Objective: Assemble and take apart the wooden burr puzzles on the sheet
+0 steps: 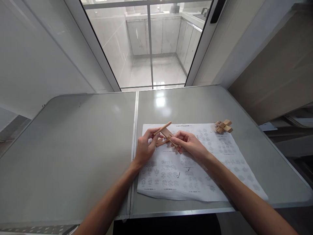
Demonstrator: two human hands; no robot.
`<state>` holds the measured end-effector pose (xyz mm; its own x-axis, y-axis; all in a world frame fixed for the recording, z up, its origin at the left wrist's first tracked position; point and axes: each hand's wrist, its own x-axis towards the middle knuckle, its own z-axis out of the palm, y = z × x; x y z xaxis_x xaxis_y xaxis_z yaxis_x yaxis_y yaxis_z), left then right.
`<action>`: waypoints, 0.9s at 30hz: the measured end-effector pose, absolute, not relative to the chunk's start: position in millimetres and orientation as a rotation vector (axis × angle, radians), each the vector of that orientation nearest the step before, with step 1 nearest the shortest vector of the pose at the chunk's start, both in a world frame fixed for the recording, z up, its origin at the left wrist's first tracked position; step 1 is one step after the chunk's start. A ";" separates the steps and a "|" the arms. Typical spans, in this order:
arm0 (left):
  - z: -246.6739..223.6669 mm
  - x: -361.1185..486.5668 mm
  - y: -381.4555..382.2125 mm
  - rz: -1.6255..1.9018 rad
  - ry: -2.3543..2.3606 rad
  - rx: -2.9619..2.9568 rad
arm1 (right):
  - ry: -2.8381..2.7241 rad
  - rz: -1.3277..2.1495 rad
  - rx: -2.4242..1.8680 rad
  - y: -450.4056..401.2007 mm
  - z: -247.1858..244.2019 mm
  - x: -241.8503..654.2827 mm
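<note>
Several flat wooden pieces (167, 133) are held together at angles above a printed paper sheet (200, 186). My left hand (146, 147) pinches a thin wooden stick (163, 127) that slants up to the right. On the other side, my right hand (187, 142) has its thumb and fingers closed on the lower right end of a flat wooden piece. A further slotted piece lies low between the hands, near my left fingertips. How the pieces join is too small to tell. Line diagrams and small text cover the sheet.
An assembled wooden block puzzle (223, 126) sits at the sheet's upper right corner. The grey table (73, 147) has a metal seam (134, 130) left of the sheet. Beyond the far edge stands a glass door (149, 42); shelves are at the right.
</note>
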<state>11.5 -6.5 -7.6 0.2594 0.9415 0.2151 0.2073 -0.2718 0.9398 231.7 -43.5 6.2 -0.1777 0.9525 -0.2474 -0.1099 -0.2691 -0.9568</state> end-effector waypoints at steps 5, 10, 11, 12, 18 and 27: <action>-6.3 12.1 -7.1 1.078 1.061 1.717 | -1.081 1.573 -1.218 -44.9 6.9 228.5; -5.7 12.0 -7.3 1.069 1.029 1.692 | -1.076 1.602 -1.191 -45.2 10.1 231.2; -5.8 12.0 -7.6 1.067 1.036 1.693 | -1.086 1.622 -1.160 -45.0 10.9 232.3; -5.8 12.0 -8.1 1.068 1.049 1.698 | -1.102 1.646 -1.121 -44.6 11.6 233.4; -4.2 13.3 -11.7 1.137 1.096 1.682 | -1.171 1.781 -0.994 -43.1 8.9 238.0; -5.2 11.9 -10.5 1.128 1.092 1.684 | -1.273 1.737 -1.002 -47.4 0.1 232.6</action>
